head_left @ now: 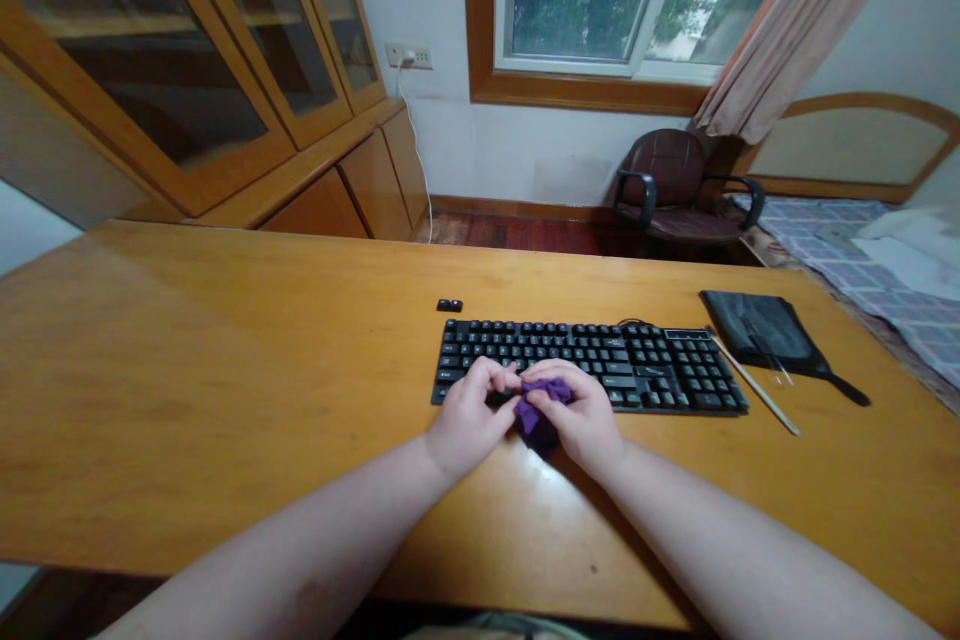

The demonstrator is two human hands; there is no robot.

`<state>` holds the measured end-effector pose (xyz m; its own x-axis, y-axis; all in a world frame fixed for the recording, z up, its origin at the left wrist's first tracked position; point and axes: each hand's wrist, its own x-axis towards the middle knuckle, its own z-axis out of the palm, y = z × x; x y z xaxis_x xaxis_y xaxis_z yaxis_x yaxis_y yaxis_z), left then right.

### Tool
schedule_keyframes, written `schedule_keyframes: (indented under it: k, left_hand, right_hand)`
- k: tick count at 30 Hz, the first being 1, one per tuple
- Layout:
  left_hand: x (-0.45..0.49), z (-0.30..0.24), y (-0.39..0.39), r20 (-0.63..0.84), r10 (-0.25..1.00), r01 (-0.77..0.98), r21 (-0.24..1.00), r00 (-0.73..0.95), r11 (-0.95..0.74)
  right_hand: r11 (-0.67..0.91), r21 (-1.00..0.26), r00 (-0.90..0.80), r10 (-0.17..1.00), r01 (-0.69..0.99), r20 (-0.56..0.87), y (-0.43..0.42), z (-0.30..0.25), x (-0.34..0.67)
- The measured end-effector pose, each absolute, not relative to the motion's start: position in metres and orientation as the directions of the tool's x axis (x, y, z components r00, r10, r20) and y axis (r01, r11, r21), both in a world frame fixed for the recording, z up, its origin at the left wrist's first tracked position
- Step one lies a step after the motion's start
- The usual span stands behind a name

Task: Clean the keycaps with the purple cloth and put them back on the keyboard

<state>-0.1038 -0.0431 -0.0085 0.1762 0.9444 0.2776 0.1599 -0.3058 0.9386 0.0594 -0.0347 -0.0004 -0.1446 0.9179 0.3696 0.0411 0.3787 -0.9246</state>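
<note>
Over the front edge of a black keyboard (611, 355), both my hands meet. My right hand (589, 420) is closed around a crumpled purple cloth (551, 390), part of which hangs below the fingers. The fingers of my left hand (474, 415) are curled, thumb and forefinger together at the cloth's left side. Whatever lies between those fingertips is too small or hidden to make out. Two loose black keycaps (450, 305) sit side by side on the desk behind the keyboard's left end.
A thin pale stick (757, 388) lies right of the keyboard on the wooden desk (225, 370). Beside it is a black pouch (765, 328) with a strap and thin wire prongs (780, 368) on top. Beyond the desk stand a chair (667, 180) and glass-door cabinets (247, 50).
</note>
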Motion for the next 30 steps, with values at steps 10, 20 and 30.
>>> schedule_keyframes:
  k: [10,20,30]
  left_hand:
    - [-0.114,-0.003,-0.041,0.400,0.916,0.331,0.860,0.037,-0.389]
    - [-0.120,0.008,-0.037,0.557,0.786,0.647,0.501,0.267,-0.575]
    - [-0.121,0.012,-0.040,0.491,0.767,0.636,0.448,0.413,-0.629]
  right_hand:
    - [0.460,-0.873,-0.054,0.888,0.161,0.457,-0.037,-0.001,0.064]
    - [0.495,-0.811,-0.134,0.868,0.311,0.478,-0.037,0.000,0.060]
    - [0.499,-0.773,-0.085,0.856,0.392,0.510,-0.038,-0.002,0.057]
